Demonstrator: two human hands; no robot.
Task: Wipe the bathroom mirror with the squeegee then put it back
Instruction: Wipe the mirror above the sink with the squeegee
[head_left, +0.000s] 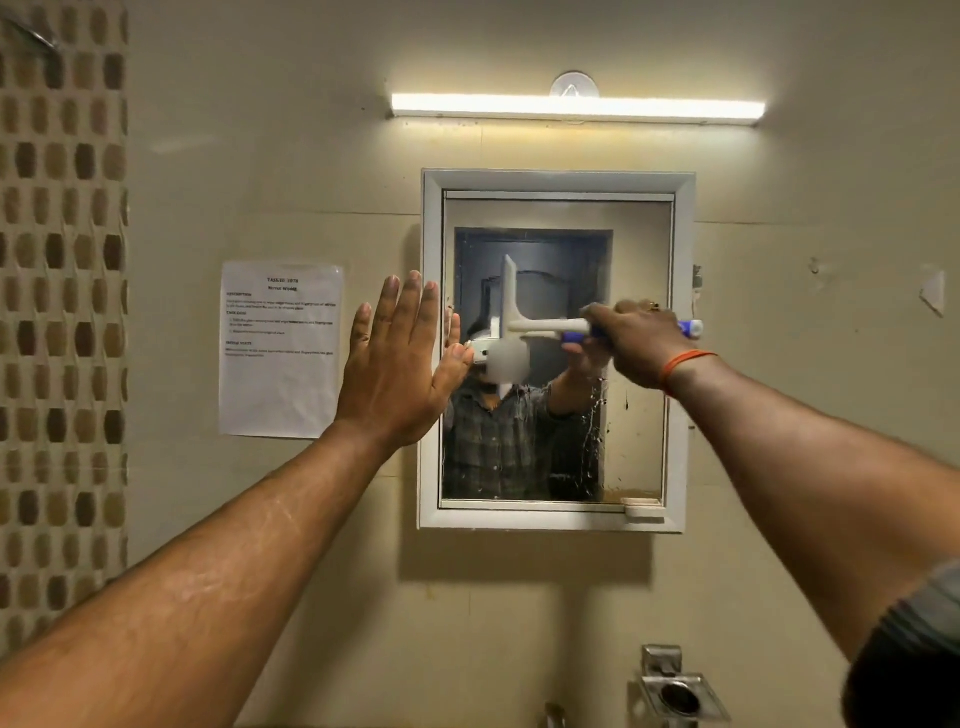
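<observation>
One squeegee handle gripped inside right hand fingers

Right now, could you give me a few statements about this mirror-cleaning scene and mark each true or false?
1. The right hand grips the squeegee by its blue handle. True.
2. The left hand holds a cloth. False: it is flat and open against the mirror cabinet frame's left edge.
3. The squeegee blade stands vertical. True.
4. The tube light above is off. False: it is lit.
5. A printed sheet hangs left of the cabinet. True.
</observation>
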